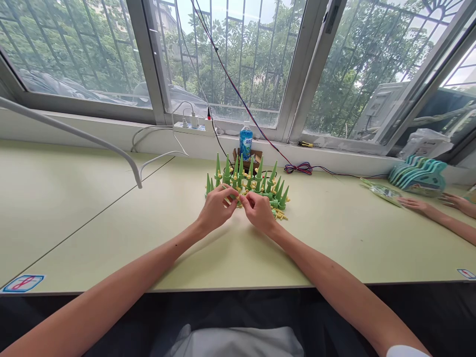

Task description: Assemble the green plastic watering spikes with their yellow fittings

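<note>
My left hand (218, 207) and my right hand (259, 212) meet in front of a cluster of green pointed spikes (259, 169). Both are closed, thumb and fingers pinched together, their tips almost touching. A small yellow piece (238, 198) shows between the fingertips; its exact shape is too small to tell. The spikes stand upright in rows, points up, many with yellow valve-like fittings on their sides. Loose yellow fittings (279, 215) lie on the table just beyond my right hand. My hands hide part of the front row.
Behind the spikes are a small brown box (255, 162) and a bottle of blue liquid (246, 142). A bundled cable (298, 168) lies by the wall. At right, another person's hand (415, 204) touches a clear packet (383, 192) near turquoise hanger-like items (418, 174). A white tube (111, 146) crosses the left.
</note>
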Available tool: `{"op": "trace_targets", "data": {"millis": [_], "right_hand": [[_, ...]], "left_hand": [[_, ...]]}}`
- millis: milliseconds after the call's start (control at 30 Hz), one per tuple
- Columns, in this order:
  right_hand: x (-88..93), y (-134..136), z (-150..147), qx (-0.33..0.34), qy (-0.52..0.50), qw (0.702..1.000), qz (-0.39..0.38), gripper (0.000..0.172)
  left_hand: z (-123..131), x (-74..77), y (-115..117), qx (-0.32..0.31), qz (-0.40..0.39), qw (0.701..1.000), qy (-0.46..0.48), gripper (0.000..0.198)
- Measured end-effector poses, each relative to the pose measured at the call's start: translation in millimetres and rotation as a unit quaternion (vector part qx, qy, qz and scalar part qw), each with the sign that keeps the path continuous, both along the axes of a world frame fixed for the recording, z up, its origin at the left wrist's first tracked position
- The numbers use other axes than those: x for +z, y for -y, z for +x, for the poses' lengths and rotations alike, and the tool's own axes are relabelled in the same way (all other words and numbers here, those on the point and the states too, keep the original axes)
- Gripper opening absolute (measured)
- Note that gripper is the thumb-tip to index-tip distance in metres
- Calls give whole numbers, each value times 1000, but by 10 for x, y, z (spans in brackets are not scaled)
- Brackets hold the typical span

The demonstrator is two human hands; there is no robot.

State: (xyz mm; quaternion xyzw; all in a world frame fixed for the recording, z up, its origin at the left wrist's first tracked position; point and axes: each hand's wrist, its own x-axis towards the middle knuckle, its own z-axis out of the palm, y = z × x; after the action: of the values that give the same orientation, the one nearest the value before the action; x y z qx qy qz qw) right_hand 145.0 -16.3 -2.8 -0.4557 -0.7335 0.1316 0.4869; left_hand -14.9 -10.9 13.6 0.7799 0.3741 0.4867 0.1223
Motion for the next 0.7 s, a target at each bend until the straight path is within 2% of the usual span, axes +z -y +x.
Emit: {"op": "trace_targets", "data": {"millis": [433,700], "right_hand": [[-7,-22,13,0,12,1000,18,49],[-23,-33,8,2,23,1000,19,48]], "left_hand": [[-5,2,7,-21,-12,1000,-1,14],[-4,18,17,-22,-16,1000,-13,12]]}}
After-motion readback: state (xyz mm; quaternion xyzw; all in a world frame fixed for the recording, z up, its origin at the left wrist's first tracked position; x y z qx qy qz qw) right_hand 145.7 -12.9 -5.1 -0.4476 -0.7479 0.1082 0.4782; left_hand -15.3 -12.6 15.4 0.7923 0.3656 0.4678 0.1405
